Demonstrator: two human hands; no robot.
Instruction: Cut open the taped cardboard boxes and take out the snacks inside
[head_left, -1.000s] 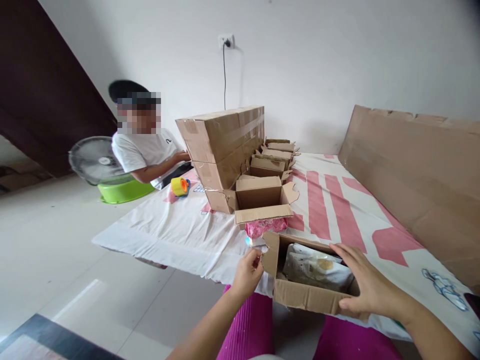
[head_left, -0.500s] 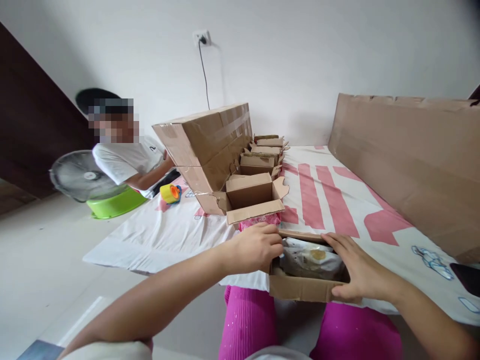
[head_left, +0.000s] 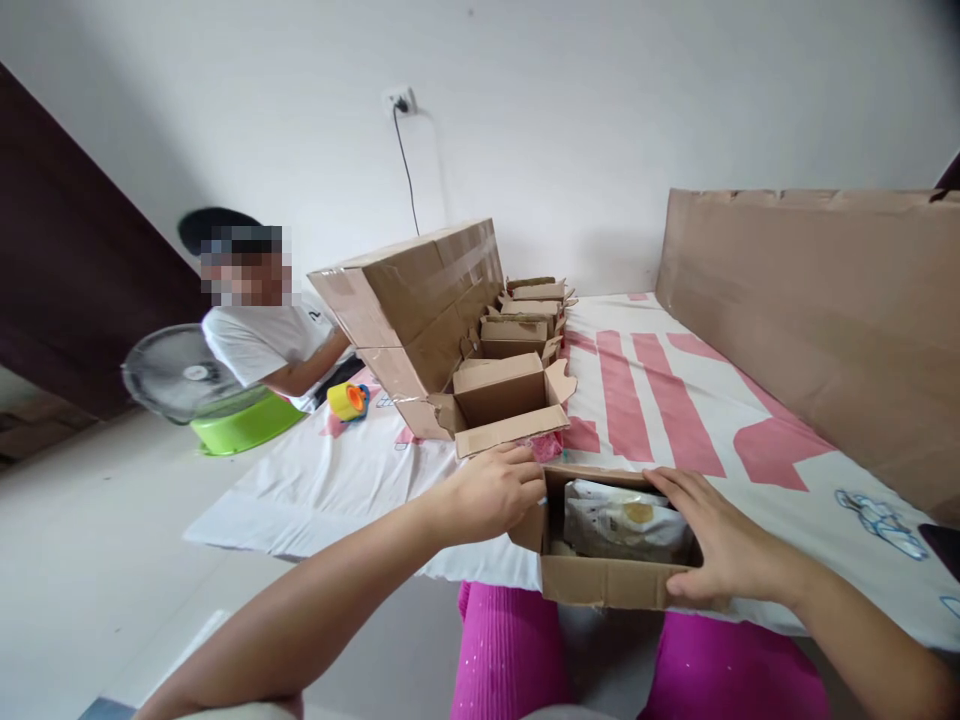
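Observation:
A small open cardboard box (head_left: 600, 580) sits at the near edge of the bed, above my pink-clad knees. Inside it lies a white printed pouch (head_left: 626, 520). My right hand (head_left: 712, 545) wraps round the box's right end, thumb on the front wall, fingers over the rim. My left hand (head_left: 491, 492) rests with curled fingers on the box's left flap, beside a pink packet (head_left: 551, 446) that peeks out behind. What the left fingers grip is hidden.
A row of open small boxes (head_left: 510, 395) runs away beside a large taped carton (head_left: 420, 300). A big cardboard sheet (head_left: 817, 310) leans at the right. Another person (head_left: 259, 330) sits at left near a fan (head_left: 176, 370), green basin (head_left: 244, 425) and tape roll (head_left: 346, 400).
My left hand has come from below the box's left corner up onto its left flap. The box has shifted slightly. My right hand stays on the right end.

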